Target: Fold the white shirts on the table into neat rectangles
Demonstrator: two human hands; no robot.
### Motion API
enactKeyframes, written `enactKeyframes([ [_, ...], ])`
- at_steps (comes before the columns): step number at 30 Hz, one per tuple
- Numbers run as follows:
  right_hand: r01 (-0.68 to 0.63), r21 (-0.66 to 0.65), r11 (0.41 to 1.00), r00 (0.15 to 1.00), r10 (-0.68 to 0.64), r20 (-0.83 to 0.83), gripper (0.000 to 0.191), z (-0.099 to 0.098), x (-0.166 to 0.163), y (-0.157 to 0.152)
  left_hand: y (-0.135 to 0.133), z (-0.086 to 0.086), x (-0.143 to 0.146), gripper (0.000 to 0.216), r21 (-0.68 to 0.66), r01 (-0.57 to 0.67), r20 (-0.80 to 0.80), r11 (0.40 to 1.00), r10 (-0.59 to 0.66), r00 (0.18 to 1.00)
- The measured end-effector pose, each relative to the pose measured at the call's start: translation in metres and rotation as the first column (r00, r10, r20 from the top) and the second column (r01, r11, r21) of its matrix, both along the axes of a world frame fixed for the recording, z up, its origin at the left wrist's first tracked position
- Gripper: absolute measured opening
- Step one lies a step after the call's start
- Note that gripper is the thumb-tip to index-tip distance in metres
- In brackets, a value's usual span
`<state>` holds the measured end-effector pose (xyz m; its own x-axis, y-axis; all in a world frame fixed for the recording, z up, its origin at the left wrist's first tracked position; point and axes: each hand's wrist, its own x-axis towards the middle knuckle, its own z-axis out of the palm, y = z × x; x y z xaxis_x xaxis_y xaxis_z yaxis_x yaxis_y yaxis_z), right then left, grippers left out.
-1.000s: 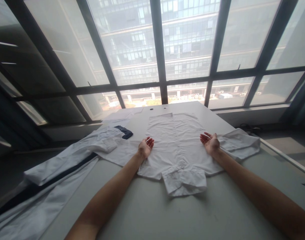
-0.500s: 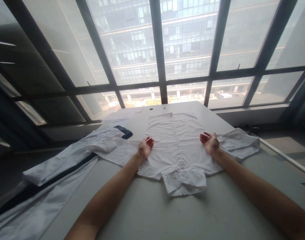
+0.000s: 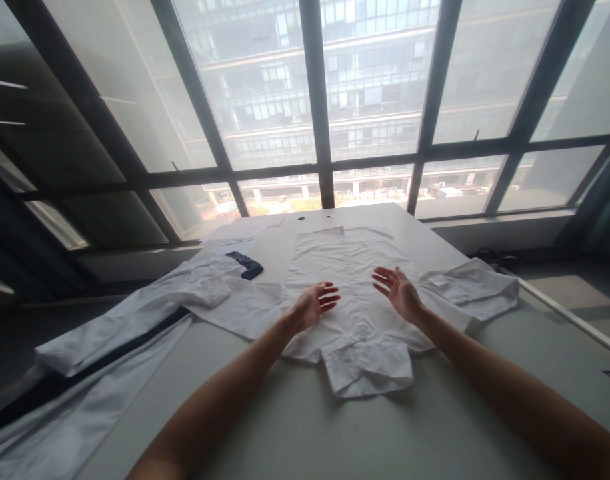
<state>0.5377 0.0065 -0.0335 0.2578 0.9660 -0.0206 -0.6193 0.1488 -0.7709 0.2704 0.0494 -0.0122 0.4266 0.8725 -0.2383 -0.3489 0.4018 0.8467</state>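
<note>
A white button shirt (image 3: 352,267) lies spread flat on the grey table (image 3: 305,427), collar toward me and hem toward the window. My left hand (image 3: 315,303) hovers just above the shirt's left half, fingers stretched out and apart, holding nothing. My right hand (image 3: 397,291) hovers over the right half, palm turned inward, fingers spread and empty. The two hands face each other over the button placket. The right sleeve (image 3: 472,287) lies out to the side.
A second white garment with a dark navy stripe (image 3: 125,320) lies across the table's left side and hangs over its edge. Tall windows with dark frames (image 3: 317,100) stand right behind the table's far end. The floor drops away at the right.
Both hands have left the shirt's outer edges and moved inward toward the middle of the shirt, fingers now stretched out. The shirt itself has barely shifted.
</note>
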Motion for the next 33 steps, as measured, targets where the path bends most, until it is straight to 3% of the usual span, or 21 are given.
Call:
enactKeyframes([
  [2, -0.167, 0.015, 0.986, 0.985, 0.167, 0.033, 0.034, -0.002, -0.02, -0.012, -0.015, 0.001, 0.005, 0.016, -0.053, 0.206, 0.012, 0.977, -0.205, 0.979],
  [6, -0.37, 0.049, 0.928, 0.923, 0.361, 0.136, 0.041, -0.011, -0.045, -0.031, -0.034, 0.002, 0.011, 0.025, -0.065, 0.545, -0.008, 0.836, -0.546, 0.838],
  [9, -0.444, -0.014, 0.896, 0.882, 0.44, 0.166, 0.047, -0.015, -0.048, -0.034, -0.037, -0.001, 0.012, 0.032, -0.058, 0.63, -0.042, 0.774, -0.633, 0.773],
  [13, -0.432, -0.131, 0.892, 0.877, 0.449, 0.172, 0.022, -0.015, -0.038, -0.026, -0.033, -0.003, 0.01, 0.034, -0.101, 0.618, -0.069, 0.779, -0.625, 0.777],
  [16, -0.381, -0.122, 0.917, 0.907, 0.396, 0.145, 0.017, -0.014, -0.022, -0.017, -0.031, -0.004, 0.009, 0.036, -0.129, 0.615, -0.076, 0.778, -0.626, 0.776],
  [19, -0.247, -0.119, 0.962, 0.957, 0.261, 0.129, 0.013, -0.016, -0.003, -0.007, -0.031, -0.005, 0.009, 0.039, -0.11, 0.628, -0.09, 0.77, -0.637, 0.766],
  [22, -0.001, -0.126, 0.992, 0.988, 0.02, 0.151, 0.009, -0.02, 0.017, 0.004, -0.033, -0.006, 0.01, 0.04, -0.073, 0.631, -0.117, 0.772, -0.635, 0.764],
  [26, 0.326, -0.126, 0.937, 0.926, -0.289, 0.243, 0.013, -0.026, 0.035, 0.016, -0.033, -0.008, 0.012, 0.038, -0.065, 0.627, -0.13, 0.776, -0.63, 0.766],
  [33, 0.388, -0.076, 0.919, 0.868, -0.336, 0.364, 0.018, -0.034, 0.037, 0.022, -0.033, -0.007, 0.01, 0.036, -0.065, 0.625, -0.083, 0.778, -0.629, 0.773],
])
